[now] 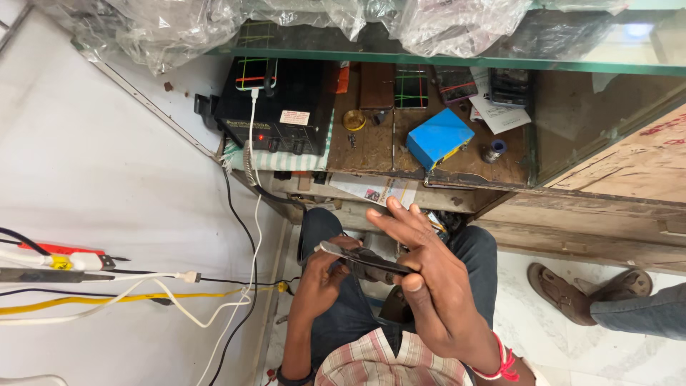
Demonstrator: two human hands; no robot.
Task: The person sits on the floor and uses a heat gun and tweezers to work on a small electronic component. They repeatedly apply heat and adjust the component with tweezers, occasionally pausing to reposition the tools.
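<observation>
I hold a thin dark phone edge-on above my lap, between both hands. My left hand, with a dark band on its wrist, grips the phone's left end, where a pale silvery edge shows. My right hand, with a red thread bracelet on its wrist, lies over the right end. Its fingers stretch out along the top and its thumb presses from below. My jeans-clad knees and checked shirt are under the hands.
Ahead is a wooden shelf with a black power unit, a blue box, several phones and small parts. Above it, a glass shelf holds plastic bags. Cables run across the white surface at left. Another person's sandalled foot is at right.
</observation>
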